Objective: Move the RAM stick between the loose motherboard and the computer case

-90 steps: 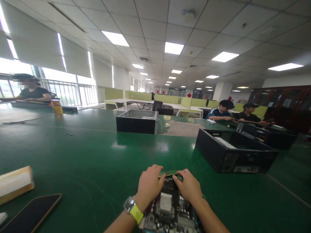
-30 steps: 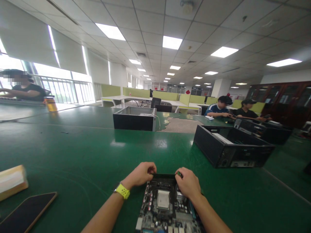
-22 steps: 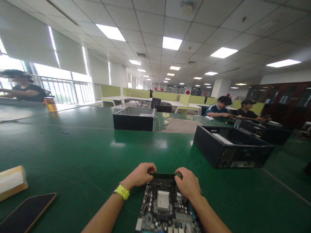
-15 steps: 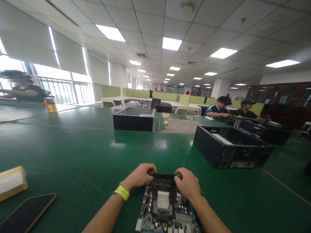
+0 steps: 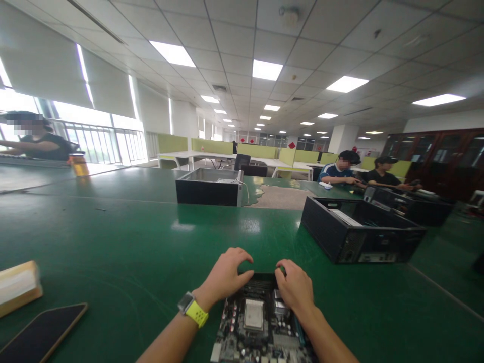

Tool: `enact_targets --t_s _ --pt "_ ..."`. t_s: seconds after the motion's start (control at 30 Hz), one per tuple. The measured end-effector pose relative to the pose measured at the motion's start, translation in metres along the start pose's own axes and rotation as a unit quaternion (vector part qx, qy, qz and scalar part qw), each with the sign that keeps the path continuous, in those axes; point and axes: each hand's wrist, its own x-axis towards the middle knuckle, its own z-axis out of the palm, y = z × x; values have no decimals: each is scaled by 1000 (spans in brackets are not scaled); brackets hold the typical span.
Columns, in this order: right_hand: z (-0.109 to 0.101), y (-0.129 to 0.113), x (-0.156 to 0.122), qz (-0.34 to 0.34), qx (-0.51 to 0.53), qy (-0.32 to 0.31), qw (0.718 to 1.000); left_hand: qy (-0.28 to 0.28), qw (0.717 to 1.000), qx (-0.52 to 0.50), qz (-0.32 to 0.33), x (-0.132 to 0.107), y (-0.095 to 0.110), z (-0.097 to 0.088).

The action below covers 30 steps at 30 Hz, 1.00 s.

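A motherboard [image 5: 236, 343] lies flat on the green table in front of me, its square silver processor [image 5: 253, 314] uncovered near the middle. Along its far edge stands a dark memory module [image 5: 263, 277], by the long slots. My left hand [image 5: 230, 275], with a yellow-strapped watch on the wrist, hovers over the module's left end; thumb and forefinger are spread and hold nothing. At the module's right end, my right hand [image 5: 295, 285] has its fingers curled in against it. The right fingertips are partly hidden.
An open black computer case [image 5: 363, 237] sits to the right, with another case [image 5: 207, 191] farther back. A phone [image 5: 41, 333] and a yellowish white block [image 5: 18, 287] lie at the left. Several people sit at the far sides around the green table [image 5: 132, 242].
My left hand has let go of the module's left end, opened its fingers and shifted slightly right. My right hand stays at the other end, nearly still.
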Motion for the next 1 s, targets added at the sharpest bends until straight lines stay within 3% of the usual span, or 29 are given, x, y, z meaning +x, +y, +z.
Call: enact_targets --t_s 0.07,0.23,0.37,0.5,0.63,0.8,1.0 --pt "-2 2 3 30 -5 -1 1000 -19 999 -3 34 -6 23 5" --pt "-8 12 10 73 -24 1 997 -152 973 -4 176 -30 70 42" --pt "-9 20 14 79 -23 12 997 -182 957 68 216 -39 75 80" --pt "-8 26 16 80 -14 11 997 -165 958 96 214 -40 66 98" --pt "-8 28 17 80 3 22 997 -164 958 98 216 -39 64 92" --pt "-8 32 18 81 27 39 996 -180 957 81 210 -39 65 70" --pt "-6 37 20 78 63 58 993 -161 976 50 136 -33 48 49"
